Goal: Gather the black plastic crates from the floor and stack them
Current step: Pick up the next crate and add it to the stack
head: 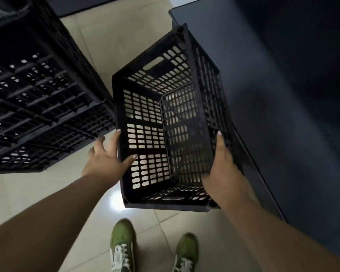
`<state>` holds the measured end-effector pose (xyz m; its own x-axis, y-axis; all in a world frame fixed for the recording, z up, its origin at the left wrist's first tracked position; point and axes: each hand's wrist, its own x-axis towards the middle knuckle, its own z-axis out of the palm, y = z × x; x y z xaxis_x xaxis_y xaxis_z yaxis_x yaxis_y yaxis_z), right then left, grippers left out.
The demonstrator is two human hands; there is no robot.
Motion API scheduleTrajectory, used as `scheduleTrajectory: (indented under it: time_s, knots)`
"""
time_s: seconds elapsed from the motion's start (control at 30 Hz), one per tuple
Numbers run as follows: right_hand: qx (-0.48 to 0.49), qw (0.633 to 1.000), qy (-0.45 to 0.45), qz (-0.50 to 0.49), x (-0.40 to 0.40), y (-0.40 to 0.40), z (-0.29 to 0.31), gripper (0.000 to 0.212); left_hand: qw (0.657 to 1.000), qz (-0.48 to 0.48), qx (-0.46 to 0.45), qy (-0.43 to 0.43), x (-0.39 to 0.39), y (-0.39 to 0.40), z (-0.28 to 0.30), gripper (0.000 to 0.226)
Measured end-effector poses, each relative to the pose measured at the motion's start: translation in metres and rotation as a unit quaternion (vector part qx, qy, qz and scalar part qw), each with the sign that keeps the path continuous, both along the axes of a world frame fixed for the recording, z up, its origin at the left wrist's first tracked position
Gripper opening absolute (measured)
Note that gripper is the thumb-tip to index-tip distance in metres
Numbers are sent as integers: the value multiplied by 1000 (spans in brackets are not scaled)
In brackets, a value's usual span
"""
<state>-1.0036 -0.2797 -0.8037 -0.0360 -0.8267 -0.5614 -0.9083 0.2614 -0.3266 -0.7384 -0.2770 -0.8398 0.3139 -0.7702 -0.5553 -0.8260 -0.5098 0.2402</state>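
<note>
A black perforated plastic crate (pixel 145 118) hangs above the tiled floor in the middle of the view, tilted with its open top facing me and to the left. My right hand (pixel 222 173) grips its right wall near the front corner. My left hand (pixel 104 160) rests against the crate's left rim, with the thumb on the inner wall and the fingers spread along the outer edge. To the left stands a stack of black crates (pixel 37 99), seen from above with the ribbed base of an upturned crate on top.
A dark cabinet or counter (pixel 283 95) runs along the right side, close to the held crate. Beige floor tiles (pixel 110 46) show between the stack and the cabinet. My green shoes (pixel 124 246) stand at the bottom centre.
</note>
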Motion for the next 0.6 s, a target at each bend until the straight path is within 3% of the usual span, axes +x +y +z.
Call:
scheduleTrajectory:
  time_s: [0.2,0.4,0.6]
  knots:
    - [-40,997,40,55,19,-57,-5,106,995,94,-28,35,16,-21,-34,86]
    - [-122,972,184,81,36,-72,-29,102,991,120,-15,53,28,-25,-78,92]
    - [-132,973,159,99,30,-74,-31,105,986,137,-32,94,29,-33,-113,97]
